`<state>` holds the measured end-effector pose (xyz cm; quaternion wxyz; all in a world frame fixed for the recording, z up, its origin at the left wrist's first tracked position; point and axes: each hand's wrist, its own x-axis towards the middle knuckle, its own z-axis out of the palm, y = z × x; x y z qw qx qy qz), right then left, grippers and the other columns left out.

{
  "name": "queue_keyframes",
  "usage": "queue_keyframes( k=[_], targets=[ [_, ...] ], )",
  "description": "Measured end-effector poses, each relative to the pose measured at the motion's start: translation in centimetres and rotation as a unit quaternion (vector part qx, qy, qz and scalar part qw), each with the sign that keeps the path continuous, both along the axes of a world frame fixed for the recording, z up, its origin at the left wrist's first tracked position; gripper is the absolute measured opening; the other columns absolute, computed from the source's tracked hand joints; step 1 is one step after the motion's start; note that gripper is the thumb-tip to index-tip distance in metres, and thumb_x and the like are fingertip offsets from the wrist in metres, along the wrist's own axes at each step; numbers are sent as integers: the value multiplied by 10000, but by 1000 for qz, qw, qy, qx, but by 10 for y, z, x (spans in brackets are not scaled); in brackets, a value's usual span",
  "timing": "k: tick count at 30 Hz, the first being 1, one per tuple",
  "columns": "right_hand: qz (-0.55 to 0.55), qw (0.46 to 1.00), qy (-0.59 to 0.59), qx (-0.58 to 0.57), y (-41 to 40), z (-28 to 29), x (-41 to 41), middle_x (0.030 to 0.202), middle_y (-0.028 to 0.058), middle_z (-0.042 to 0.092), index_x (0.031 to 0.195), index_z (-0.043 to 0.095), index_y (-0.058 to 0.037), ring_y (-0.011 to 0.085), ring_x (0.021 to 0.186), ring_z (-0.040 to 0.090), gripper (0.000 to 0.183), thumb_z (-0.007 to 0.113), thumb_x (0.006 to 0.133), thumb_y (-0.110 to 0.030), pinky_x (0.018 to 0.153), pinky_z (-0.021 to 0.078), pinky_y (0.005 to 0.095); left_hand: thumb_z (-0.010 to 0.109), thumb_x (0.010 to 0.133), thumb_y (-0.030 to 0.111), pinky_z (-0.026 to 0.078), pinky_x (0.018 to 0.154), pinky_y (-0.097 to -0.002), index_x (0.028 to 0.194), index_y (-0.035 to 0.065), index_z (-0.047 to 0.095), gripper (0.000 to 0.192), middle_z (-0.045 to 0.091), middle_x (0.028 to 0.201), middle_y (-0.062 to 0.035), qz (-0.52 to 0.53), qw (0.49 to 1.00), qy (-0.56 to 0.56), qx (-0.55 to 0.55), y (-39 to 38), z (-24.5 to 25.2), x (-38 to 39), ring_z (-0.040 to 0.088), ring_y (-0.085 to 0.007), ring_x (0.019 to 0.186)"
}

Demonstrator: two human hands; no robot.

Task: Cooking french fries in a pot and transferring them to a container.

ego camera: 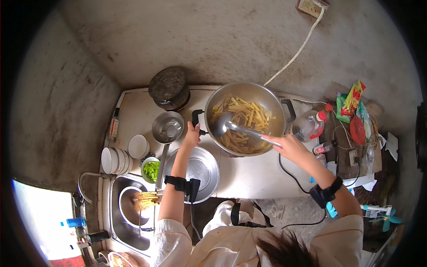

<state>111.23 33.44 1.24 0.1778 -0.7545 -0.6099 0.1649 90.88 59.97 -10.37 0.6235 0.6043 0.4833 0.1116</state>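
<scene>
A large metal wok (213, 100) with two black handles stands on the counter, holding yellowish strips of food (247, 111). My left hand (192, 134) grips the wok's left handle (196, 118). In my right hand (283, 143) is the handle of a metal ladle (223, 125), whose bowl rests among the strips at the wok's left side. Below my left hand lies a wide metal basin (208, 180), partly hidden by my forearm. A small long-handled metal pan (167, 127) stands left of the wok. Whether the ladle's bowl holds food cannot be told.
A blackened pot (169, 86) stands at the back. White bowls (110, 161) and a bowl of chopped greens (151, 170) are by the sink (115, 213), where a brush (145, 200) lies over a bowl. Plastic bottles (307, 126) stand right of the wok; a black cable (290, 172) crosses the counter.
</scene>
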Motion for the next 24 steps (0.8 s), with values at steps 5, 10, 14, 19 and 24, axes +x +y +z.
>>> queue_keyframes(
  k=[5,10,14,19,24],
  targets=[
    [-9,989,-29,-141,-38,65,11,600,192,502,1162,504,-242,237,447,464,497,559,713,-36,487,395,321,383,890,307,276,316,-251,986,150,229,240,373,592,-31,3,1000,6,-4,0,0,1,350,-101,406],
    [-47,984,-9,-170,-43,115,17,607,187,511,1144,520,-186,215,441,446,455,568,712,-50,485,382,299,381,888,312,313,355,-244,961,163,240,218,356,580,-9,-2,1000,12,-10,1,0,-3,348,-86,411],
    [-39,999,-7,-30,-36,44,31,630,185,529,1130,531,-144,224,479,461,407,577,731,-80,517,389,304,377,892,294,275,324,-248,988,146,220,236,347,588,-22,-8,1000,-12,-14,-1,-3,3,335,-97,416],
    [-132,990,46,-23,3,20,23,672,197,548,1136,525,-134,248,534,508,387,574,753,-106,567,413,313,370,895,293,289,332,-261,994,139,218,238,355,573,-26,7,1000,10,13,-3,-1,1,334,-104,412],
    [-212,972,74,72,21,-20,21,727,227,558,1113,531,-101,348,677,569,358,566,757,-115,599,444,357,371,893,299,287,330,-265,987,143,224,234,356,570,-26,17,1000,11,1,-4,-2,4,335,-107,407]
  ],
)
